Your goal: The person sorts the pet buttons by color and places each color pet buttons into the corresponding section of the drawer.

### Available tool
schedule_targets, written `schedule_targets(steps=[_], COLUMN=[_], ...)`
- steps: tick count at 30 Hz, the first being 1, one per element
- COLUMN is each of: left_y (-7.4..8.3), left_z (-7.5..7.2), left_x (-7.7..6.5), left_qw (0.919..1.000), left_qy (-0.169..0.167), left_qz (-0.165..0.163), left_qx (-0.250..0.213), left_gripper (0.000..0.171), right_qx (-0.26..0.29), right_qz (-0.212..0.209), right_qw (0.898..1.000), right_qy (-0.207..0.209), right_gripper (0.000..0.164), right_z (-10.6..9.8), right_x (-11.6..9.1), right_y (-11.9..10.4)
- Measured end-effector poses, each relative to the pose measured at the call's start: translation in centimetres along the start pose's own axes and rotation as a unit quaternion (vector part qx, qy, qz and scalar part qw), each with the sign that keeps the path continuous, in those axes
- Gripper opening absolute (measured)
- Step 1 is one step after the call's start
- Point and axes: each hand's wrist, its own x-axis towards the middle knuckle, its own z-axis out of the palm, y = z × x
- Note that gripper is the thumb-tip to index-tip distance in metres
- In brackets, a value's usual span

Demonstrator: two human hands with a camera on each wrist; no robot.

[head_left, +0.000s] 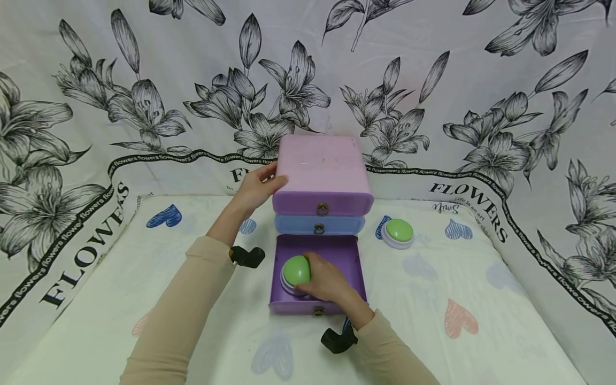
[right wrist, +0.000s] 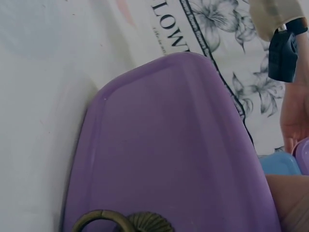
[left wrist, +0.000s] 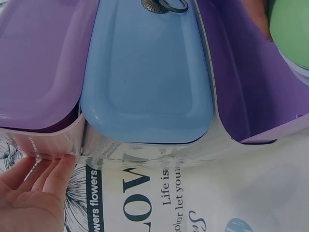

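A small chest with a pink top [head_left: 322,160] has three drawers. Its bottom purple drawer [head_left: 346,262] is pulled out; the blue drawer [left wrist: 149,72] and the top purple drawer [left wrist: 43,63] are closed. Inside the open drawer, on its left side, is a round green-domed button with a white base [head_left: 296,270]. My right hand [head_left: 327,278] grips that button from the right, fingers and thumb around the dome. My left hand [head_left: 255,187] rests on the chest's upper left side, fingers [left wrist: 53,179] laid straight along it. The right wrist view mostly shows the drawer front [right wrist: 164,145].
A second green-domed button [head_left: 399,232] lies on the white heart-printed cloth [head_left: 481,278], right of the chest. Behind stands a white flower-printed cloth [head_left: 212,64]. Each drawer has a brass ring pull, such as the bottom one [head_left: 318,310].
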Motion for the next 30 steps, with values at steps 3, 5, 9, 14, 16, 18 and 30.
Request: schedule_targets(steps=[3,5,9,14,16,18,30], left_y=[0.0,-0.1,-0.1,0.7,1.3,1.8,2.2], left_z=[0.0,0.0,0.0,0.1,0.1,0.2,0.2], left_x=[0.0,0.0,0.1,-0.4,-0.8,-1.2,-1.5], left_qw=[1.0,1.0,1.0,0.9999,0.9999,0.9998,0.9998], left_qy=[0.001,0.001,0.0,-0.007,-0.01,-0.013,-0.013], left_qz=[0.0,0.001,0.0,-0.007,-0.01,-0.011,-0.014], left_qx=[0.003,0.005,0.0,-0.007,-0.009,-0.008,-0.006], left_gripper=[0.069,0.069,0.068,0.067,0.067,0.066,0.064], right_qx=[0.001,0.008,0.028,0.045,0.048,0.053,0.046], right_qz=[0.001,0.004,0.009,0.006,0.003,0.001,-0.01], right_qw=[1.0,1.0,0.999,0.998,0.998,0.997,0.986], right_qy=[-0.004,-0.005,0.014,0.043,0.051,0.062,0.157], right_gripper=[0.07,0.071,0.067,0.054,0.051,0.048,0.038], right_z=[-0.1,-0.3,-0.8,-1.7,-2.1,-2.5,-4.3], right_x=[0.0,0.0,-0.1,-0.4,-0.6,-0.9,-2.2], right_y=[0.0,0.0,0.1,0.3,0.5,0.7,3.7])
